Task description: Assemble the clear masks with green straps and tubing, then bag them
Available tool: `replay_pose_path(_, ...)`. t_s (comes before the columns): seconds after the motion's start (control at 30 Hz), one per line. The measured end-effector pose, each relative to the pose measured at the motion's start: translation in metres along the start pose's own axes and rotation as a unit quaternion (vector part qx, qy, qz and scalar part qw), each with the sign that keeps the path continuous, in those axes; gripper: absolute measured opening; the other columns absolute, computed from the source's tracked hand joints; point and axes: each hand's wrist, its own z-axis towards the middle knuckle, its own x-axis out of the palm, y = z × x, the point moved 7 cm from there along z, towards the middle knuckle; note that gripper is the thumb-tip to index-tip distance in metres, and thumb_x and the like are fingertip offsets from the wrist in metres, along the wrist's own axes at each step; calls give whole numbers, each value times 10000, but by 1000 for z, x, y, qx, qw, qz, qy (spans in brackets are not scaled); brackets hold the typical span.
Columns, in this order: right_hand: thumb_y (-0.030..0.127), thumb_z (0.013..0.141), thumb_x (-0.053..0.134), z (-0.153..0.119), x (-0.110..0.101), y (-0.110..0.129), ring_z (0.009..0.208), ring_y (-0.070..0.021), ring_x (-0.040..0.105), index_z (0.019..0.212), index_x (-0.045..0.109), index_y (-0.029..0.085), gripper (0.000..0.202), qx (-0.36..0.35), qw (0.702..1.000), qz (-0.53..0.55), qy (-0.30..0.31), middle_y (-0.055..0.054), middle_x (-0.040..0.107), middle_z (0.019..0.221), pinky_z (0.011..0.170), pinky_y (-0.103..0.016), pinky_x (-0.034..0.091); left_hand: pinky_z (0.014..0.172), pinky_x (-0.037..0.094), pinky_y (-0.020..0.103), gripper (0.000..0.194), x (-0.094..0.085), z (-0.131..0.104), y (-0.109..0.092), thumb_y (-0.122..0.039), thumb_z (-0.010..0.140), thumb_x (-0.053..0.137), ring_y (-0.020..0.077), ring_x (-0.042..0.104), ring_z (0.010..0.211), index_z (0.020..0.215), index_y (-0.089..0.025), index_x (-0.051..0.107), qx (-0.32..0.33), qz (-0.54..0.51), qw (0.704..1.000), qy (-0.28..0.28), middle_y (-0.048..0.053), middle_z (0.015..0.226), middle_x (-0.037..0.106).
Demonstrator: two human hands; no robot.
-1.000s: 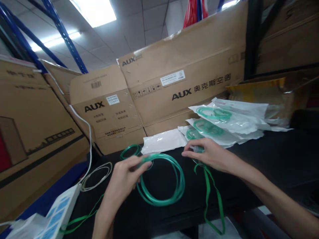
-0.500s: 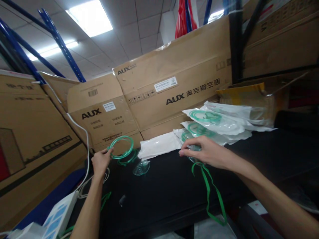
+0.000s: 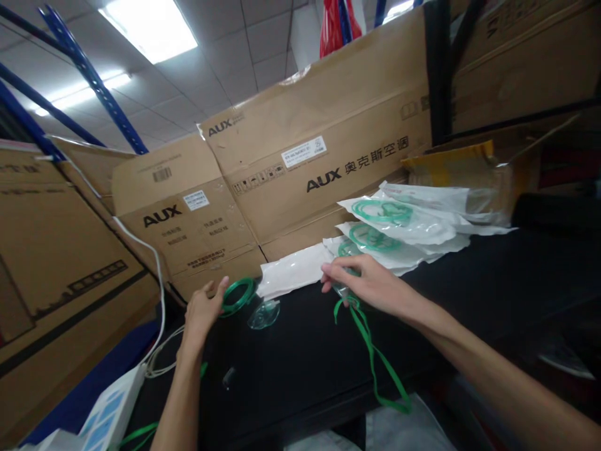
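Note:
My left hand (image 3: 204, 308) is beside the coiled green tubing (image 3: 238, 295), thumb and fingers apart, with nothing visible between them. The coil lies low on the black table, just right of my thumb. In my right hand (image 3: 350, 279) is a clear mask (image 3: 342, 290), partly hidden by the fingers, with a long green strap (image 3: 370, 351) hanging below it. Another clear mask piece (image 3: 263, 314) rests on the table between my hands. A small clear part (image 3: 228, 378) lies nearer the front.
Clear-front packs with green tubing (image 3: 399, 227) are stacked at the right back, beside a flat white pack (image 3: 293, 270). Large cardboard panels (image 3: 282, 207) stand behind the black table (image 3: 291, 376). A white power strip (image 3: 110, 404) and cables are at the lower left.
The green coil, earlier raised at my left fingers, is now down on the table and that hand has opened. My right hand has moved left with the mask and strap. The view has shifted slightly.

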Motion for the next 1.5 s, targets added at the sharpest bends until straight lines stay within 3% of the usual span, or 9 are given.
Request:
replay_pose_path(0.1,584,938,522,1,11,-9,555,-132,610,901,679,147,465,55,990,131,-19,-85,730,879,497,-251,466,662,545,285,655,3,-50,-50,-681,916,409,237,708,866,1223,-174,688,79,-114,986,89,95,1100,752)
replay_pose_path(0.2,569,947,527,-1,23,-11,567,-116,613,969,666,154,438,68,975,210,-35,-70,720,900,540,-244,475,601,501,265,581,9,-111,-101,-677,916,448,193,652,718,1002,-188,750,152,-185,953,184,56,920,759)
replay_pose_path(0.37,546,953,540,-6,46,-24,671,-123,630,1010,649,169,397,94,955,274,-65,-47,684,904,590,-230,471,644,463,248,328,16,-159,-139,-540,893,623,148,620,681,902,-239,753,223,-189,941,170,-3,882,735)
replay_pose_path(0.5,538,957,539,-8,61,-34,757,-134,637,1026,634,200,357,123,947,291,-64,-33,658,913,656,-238,499,639,446,243,216,24,-156,-138,-433,879,685,126,570,606,949,-246,765,247,-175,944,132,-20,832,725)
replay_pose_path(0.63,523,911,633,-11,66,-31,804,-148,647,1106,573,233,354,141,940,311,1,-25,648,949,723,-278,542,635,440,237,241,25,-149,-131,-422,924,623,127,569,596,984,-245,775,235,-195,941,147,-29,780,729)
replay_pose_path(0.87,384,682,889,-14,69,-25,917,-172,658,1484,324,318,982,124,958,238,103,-54,574,1218,724,-296,574,616,423,232,327,17,-142,-123,-448,966,535,138,587,637,938,-223,771,215,-188,944,167,-30,769,721)
replay_pose_path(1.03,382,757,814,-14,73,-21,959,-179,612,1342,563,232,653,34,988,76,129,-49,611,1142,839,-316,531,659,432,227,311,16,-146,-122,-433,971,539,145,618,716,887,-227,756,238,-169,938,189,-31,805,728)
replay_pose_path(1.27,143,768,670,-22,71,-2,1128,-212,553,1346,542,202,595,-79,990,-104,61,-91,537,1208,1019,-367,446,741,453,221,258,17,-153,-125,-342,989,534,138,642,804,885,-239,746,315,-148,913,212,-20,878,708)
replay_pose_path(1.5,187,789,653,-20,66,-3,1030,-211,573,1152,607,218,368,-57,989,-132,18,-68,566,1108,945,-347,454,753,468,243,248,13,-154,-125,-343,990,529,159,655,845,934,-242,748,328,-126,918,185,1,929,711)
